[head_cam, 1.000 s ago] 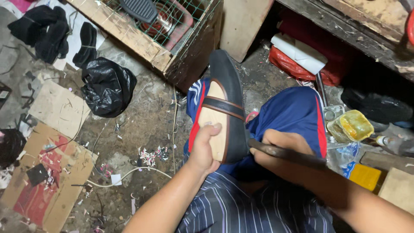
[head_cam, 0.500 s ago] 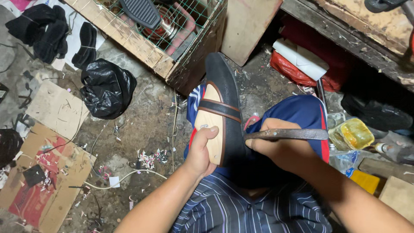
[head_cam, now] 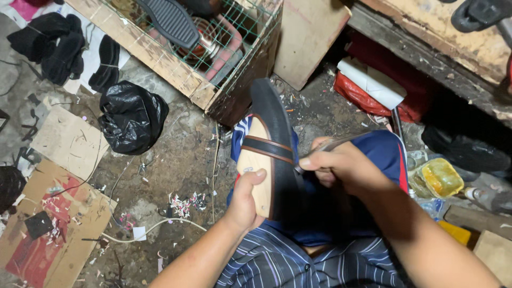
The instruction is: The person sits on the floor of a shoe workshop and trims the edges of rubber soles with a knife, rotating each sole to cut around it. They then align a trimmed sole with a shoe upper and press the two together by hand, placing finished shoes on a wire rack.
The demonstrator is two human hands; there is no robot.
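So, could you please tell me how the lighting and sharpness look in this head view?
Head view: light falls evenly on the shoe and both hands, left hand, right hand; the lap beneath lies in deep shadow; the shelf recess at right is dark; no marked blur.

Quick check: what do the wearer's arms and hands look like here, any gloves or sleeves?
Left hand and right hand are bare: no gloves, rings or watch visible. Both forearms are uncovered, no sleeves in view. Lower down, a dark striped shirt and blue shorts with red trim.

I wore a dark navy shirt [head_cam: 298,266] with thin pale stripes and buttons. My blue shorts [head_cam: 381,154] had red and white trim. My forearms were bare.
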